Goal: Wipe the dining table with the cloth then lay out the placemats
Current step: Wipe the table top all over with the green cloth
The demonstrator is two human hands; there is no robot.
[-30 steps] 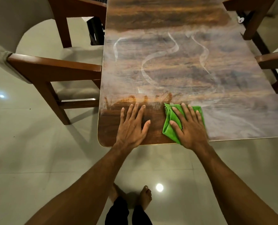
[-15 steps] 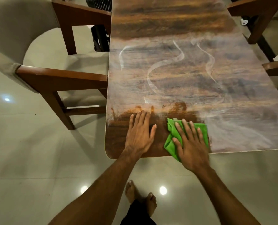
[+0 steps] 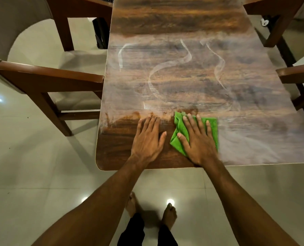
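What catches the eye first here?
The bright green cloth by the table's near edge, pressed flat under the right hand, with the left hand flat on bare wood beside it. Next, a pale hazy film with curving white streaks covers the table's middle, against a dark patch at the near left corner.

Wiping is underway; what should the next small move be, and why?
Probably slide the right hand, pressing the green cloth flat, rightward along the near edge. The table looks dark and clean around the left hand, but a whitish film covers the surface right of the cloth and beyond it.
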